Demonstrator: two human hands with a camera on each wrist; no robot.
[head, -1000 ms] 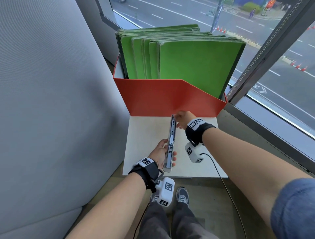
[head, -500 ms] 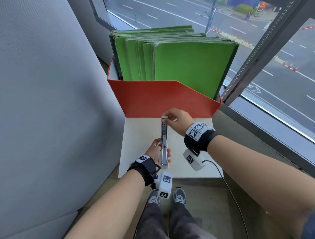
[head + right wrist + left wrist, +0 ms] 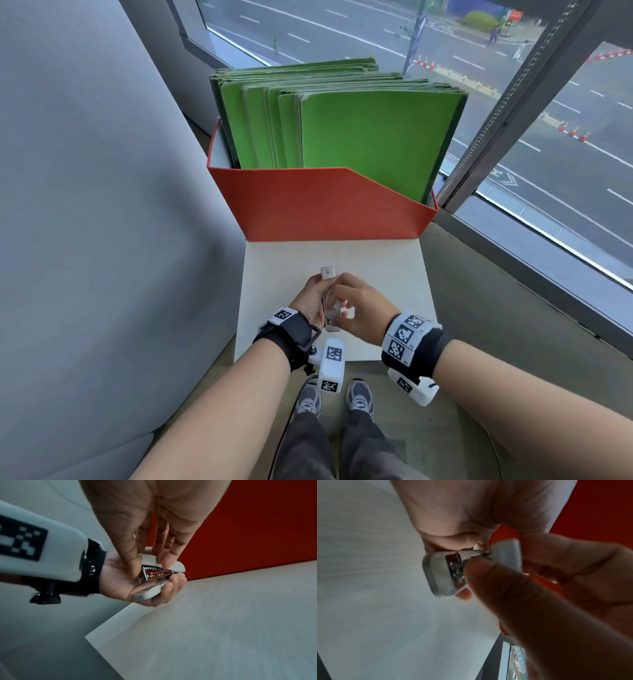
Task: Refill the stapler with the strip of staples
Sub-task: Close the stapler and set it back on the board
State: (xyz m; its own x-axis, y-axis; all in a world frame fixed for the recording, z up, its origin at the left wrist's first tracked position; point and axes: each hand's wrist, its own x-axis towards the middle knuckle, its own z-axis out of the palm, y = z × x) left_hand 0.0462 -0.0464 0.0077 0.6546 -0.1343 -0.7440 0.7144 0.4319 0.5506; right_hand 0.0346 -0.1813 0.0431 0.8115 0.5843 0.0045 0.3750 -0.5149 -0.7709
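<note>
Folded nearly shut now, the stapler (image 3: pixel 329 301) sits in the cupped left hand (image 3: pixel 310 301) so the right hand (image 3: pixel 356 310) can pinch its top down.

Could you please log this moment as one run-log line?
left hand: holds stapler | right hand: fingers on stapler top | stapler: partly open | over white table

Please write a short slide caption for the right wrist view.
Left hand cradles the white stapler while right hand fingers close its top.
</note>
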